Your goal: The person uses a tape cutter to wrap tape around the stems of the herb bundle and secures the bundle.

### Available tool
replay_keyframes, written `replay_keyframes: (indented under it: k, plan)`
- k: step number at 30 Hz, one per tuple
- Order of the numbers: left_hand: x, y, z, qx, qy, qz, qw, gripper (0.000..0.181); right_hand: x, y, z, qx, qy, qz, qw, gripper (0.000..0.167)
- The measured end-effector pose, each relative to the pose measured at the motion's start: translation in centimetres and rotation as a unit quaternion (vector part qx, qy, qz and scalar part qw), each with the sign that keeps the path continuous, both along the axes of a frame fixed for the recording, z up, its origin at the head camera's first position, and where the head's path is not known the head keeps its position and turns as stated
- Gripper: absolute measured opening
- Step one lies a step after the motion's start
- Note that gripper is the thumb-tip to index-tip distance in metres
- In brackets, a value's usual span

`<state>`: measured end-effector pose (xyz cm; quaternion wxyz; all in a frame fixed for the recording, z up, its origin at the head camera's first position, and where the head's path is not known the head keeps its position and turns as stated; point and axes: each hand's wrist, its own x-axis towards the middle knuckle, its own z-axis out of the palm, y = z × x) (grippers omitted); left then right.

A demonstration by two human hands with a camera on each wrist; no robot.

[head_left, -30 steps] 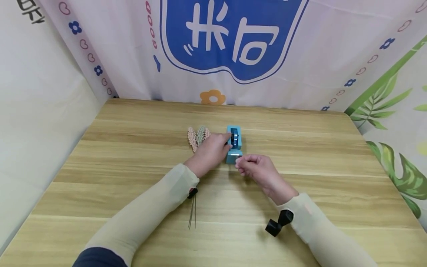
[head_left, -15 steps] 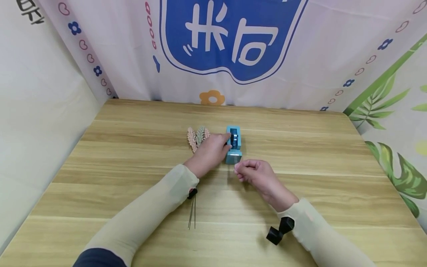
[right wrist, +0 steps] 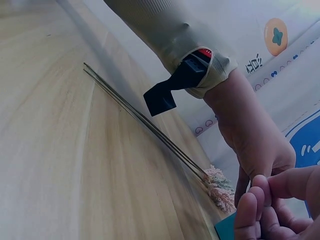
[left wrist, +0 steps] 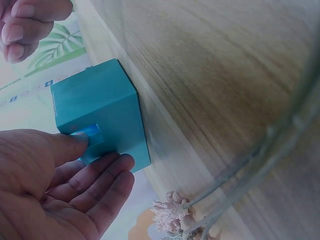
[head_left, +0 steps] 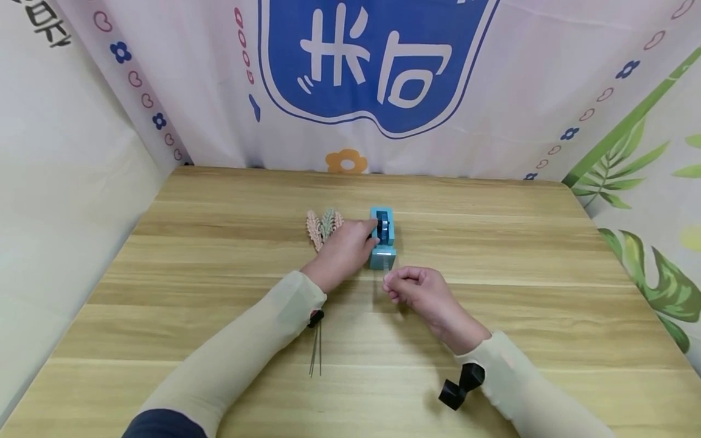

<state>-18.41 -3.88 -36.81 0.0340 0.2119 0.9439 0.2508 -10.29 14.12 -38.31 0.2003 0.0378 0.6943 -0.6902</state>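
A blue tape dispenser (head_left: 383, 258) with a roll in its slot stands on the table. My left hand (head_left: 346, 250) holds its left side. The left wrist view shows the thumb against the dispenser (left wrist: 102, 105) side and the fingers along it, partly hiding it. In front of it, my right hand (head_left: 421, 295) pinches the end of a short strip of clear tape (head_left: 386, 266) between thumb and index finger. The strip runs from the dispenser's cutting edge to the fingertips. Pink and green artificial flower sprigs (head_left: 327, 225) lie left of the dispenser, partly under my left arm.
Thin sprig stems (head_left: 316, 356) stretch toward the table's near side below the left forearm. The wooden table (head_left: 219, 201) ends at a printed cloth (head_left: 219, 121) at the back. A black camera mount (head_left: 462, 386) hangs at the right wrist.
My right hand has drawn slightly toward me, and the strip of tape out of the dispenser has grown longer. The left hand keeps its hold on the dispenser.
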Motion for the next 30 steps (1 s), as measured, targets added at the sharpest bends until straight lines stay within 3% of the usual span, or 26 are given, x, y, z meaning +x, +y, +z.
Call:
replay_keyframes:
  k: [14, 24, 30]
  plan:
    - [-0.1, 0.0, -0.2, 0.000, 0.024, -0.007, 0.9997, 0.035, 1.3, 0.1, 0.2, 0.001, 0.017, 0.017, 0.9997, 0.013]
    - [0.0, 0.2, -0.2, -0.003, 0.013, -0.004, 0.9999, 0.040, 2.2, 0.2, 0.4, -0.001, 0.011, 0.019, 0.9998, 0.017]
    - [0.0, 0.1, -0.1, -0.002, 0.013, -0.002, 0.9999, 0.040, 2.7, 0.2, 0.5, -0.015, 0.010, 0.027, 0.9995, 0.009]
